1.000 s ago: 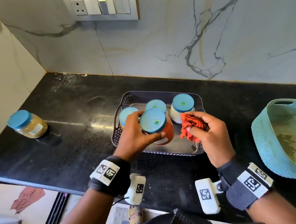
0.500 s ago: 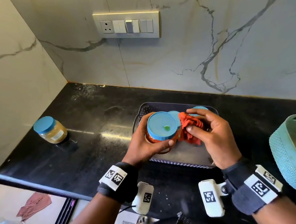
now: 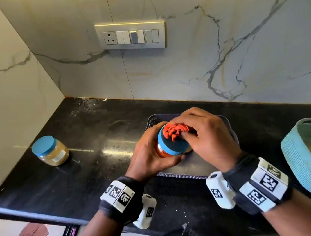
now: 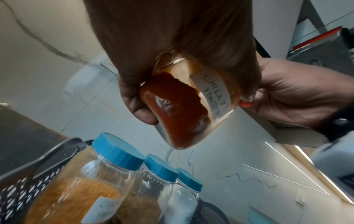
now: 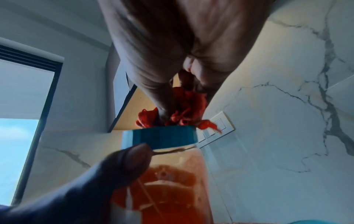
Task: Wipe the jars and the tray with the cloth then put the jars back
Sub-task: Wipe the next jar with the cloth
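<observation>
- The left hand [image 3: 151,154] grips the chilli jar [image 4: 187,109] round its body, fingers curled about the glass, thumb near the lid's edge.
- That jar is held in the air above the tray [image 3: 178,175], tilted, its blue lid [image 3: 171,147] towards the camera in the head view.
- Red powder fills part of the jar; a handwritten label on its side reads "CHILLI POWD…", the rest out of sight.
- The right hand [image 3: 206,137] clutches the bunched orange cloth [image 3: 173,131] and presses it onto the lid's top, fingers curled over it.
- From the right wrist view the cloth [image 5: 184,112] sits on the lid [image 5: 161,137], touching it, with a loose end hanging past the rim.
- Three more jars stand upright in the tray's left part, seen from the left wrist: an orange-filled jar [image 4: 80,186], a brown-filled jar [image 4: 145,197] and a white-filled jar [image 4: 182,201], side by side, all with blue lids.
- A fifth jar [image 3: 50,151], with yellowish contents, stands alone on the black counter [image 3: 90,163], well left of the tray.
- A light blue basket [image 3: 297,160] sits on the counter, right of the tray.
- A switch plate [image 3: 130,36] is set in the marble wall behind.
</observation>
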Tool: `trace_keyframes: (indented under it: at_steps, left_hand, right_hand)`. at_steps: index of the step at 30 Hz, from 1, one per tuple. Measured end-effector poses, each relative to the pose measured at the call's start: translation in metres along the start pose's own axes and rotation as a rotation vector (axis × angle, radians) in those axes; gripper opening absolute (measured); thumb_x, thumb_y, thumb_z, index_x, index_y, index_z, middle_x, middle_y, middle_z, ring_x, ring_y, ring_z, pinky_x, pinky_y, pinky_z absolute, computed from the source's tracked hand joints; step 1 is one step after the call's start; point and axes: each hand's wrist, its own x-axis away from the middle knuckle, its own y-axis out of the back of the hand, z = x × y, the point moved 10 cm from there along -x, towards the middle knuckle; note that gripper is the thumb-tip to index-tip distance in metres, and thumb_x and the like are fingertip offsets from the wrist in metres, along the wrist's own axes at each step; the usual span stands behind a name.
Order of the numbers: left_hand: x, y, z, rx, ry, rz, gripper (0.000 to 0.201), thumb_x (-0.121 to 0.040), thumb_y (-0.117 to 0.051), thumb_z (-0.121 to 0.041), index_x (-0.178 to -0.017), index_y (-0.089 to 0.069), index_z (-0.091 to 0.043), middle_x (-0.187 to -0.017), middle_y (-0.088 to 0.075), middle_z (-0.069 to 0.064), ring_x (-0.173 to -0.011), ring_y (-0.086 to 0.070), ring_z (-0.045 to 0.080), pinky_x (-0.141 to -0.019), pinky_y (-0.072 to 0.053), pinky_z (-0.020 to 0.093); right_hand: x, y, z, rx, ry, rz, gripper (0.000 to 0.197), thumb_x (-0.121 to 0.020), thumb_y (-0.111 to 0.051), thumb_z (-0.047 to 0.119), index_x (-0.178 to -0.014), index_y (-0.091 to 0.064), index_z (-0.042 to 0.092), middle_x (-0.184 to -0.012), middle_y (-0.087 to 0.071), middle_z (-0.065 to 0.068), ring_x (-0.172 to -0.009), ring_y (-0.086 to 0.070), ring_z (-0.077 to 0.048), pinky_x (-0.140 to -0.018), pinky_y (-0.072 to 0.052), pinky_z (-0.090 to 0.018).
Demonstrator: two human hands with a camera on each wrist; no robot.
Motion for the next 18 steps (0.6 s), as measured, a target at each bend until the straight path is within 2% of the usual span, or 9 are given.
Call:
trace_keyframes:
  at_steps: [3,5,7,9,11,15,18]
  left_hand:
    - [-0.007,0.006,-0.01,-0.032,-0.059,0.006,0.077,-0.068,-0.093,-0.044,-0.135,-0.057,-0.031,-0.129,-0.064,-0.019,-0.12,-0.064,0.008,-0.099,-0.054,0.032]
    - [-0.013,0.01,-0.011,-0.071,-0.071,0.014,0.077,-0.067,-0.092,-0.046,-0.133,-0.059,-0.026,-0.127,-0.065,-0.017,-0.117,-0.064,0.008,-0.097,-0.054,0.03]
    - [-0.019,0.017,-0.006,-0.095,-0.051,0.0,0.081,-0.065,-0.087,-0.051,-0.136,-0.056,-0.026,-0.126,-0.066,-0.011,-0.115,-0.064,0.009,-0.096,-0.054,0.031]
    - [-0.022,0.019,0.0,-0.089,-0.041,0.001,0.083,-0.065,-0.087,-0.052,-0.137,-0.051,-0.031,-0.127,-0.067,-0.01,-0.116,-0.065,0.012,-0.097,-0.055,0.037]
    - [-0.024,0.019,0.006,-0.074,-0.034,-0.008,0.082,-0.065,-0.091,-0.05,-0.136,-0.053,-0.031,-0.127,-0.067,-0.011,-0.116,-0.066,0.012,-0.096,-0.056,0.041]
    - [-0.028,0.009,0.011,-0.011,-0.041,-0.005,0.081,-0.065,-0.094,-0.044,-0.135,-0.057,-0.028,-0.129,-0.067,-0.008,-0.119,-0.066,0.015,-0.099,-0.055,0.042]
    - [-0.035,0.002,0.008,-0.036,-0.058,0.022,0.08,-0.064,-0.098,-0.034,-0.133,-0.058,-0.034,-0.125,-0.066,-0.011,-0.116,-0.065,0.012,-0.096,-0.055,0.038]
  right_hand:
    - [-0.014,-0.006,0.01,-0.006,-0.003,0.018,0.041,-0.077,-0.072,-0.002,-0.112,-0.074,0.018,-0.106,-0.066,0.002,-0.099,-0.065,-0.018,-0.089,-0.054,-0.039]
    - [-0.016,-0.012,0.023,-0.02,0.035,0.048,0.04,-0.077,-0.068,-0.002,-0.111,-0.074,0.018,-0.104,-0.065,0.002,-0.098,-0.063,-0.017,-0.088,-0.053,-0.035]
    - [-0.013,-0.015,0.032,-0.022,0.073,0.087,0.038,-0.076,-0.064,0.0,-0.108,-0.074,0.018,-0.102,-0.062,0.003,-0.095,-0.061,-0.015,-0.085,-0.05,-0.029]
    - [-0.005,-0.013,0.031,0.01,0.095,0.126,0.036,-0.077,-0.063,0.001,-0.108,-0.075,0.019,-0.101,-0.061,0.004,-0.092,-0.06,-0.014,-0.083,-0.048,-0.025]
    - [-0.004,-0.008,0.018,0.062,0.074,0.149,0.037,-0.078,-0.067,-0.001,-0.107,-0.075,0.019,-0.1,-0.061,0.004,-0.091,-0.062,-0.016,-0.081,-0.051,-0.028]
    - [-0.026,-0.002,-0.012,0.137,-0.003,0.107,0.036,-0.076,-0.068,0.0,-0.107,-0.076,0.017,-0.099,-0.063,-0.001,-0.089,-0.065,-0.024,-0.079,-0.057,-0.044]
    - [-0.045,-0.006,-0.01,0.114,-0.021,0.097,0.033,-0.081,-0.068,0.002,-0.11,-0.075,0.016,-0.103,-0.064,-0.003,-0.095,-0.066,-0.025,-0.083,-0.057,-0.044]
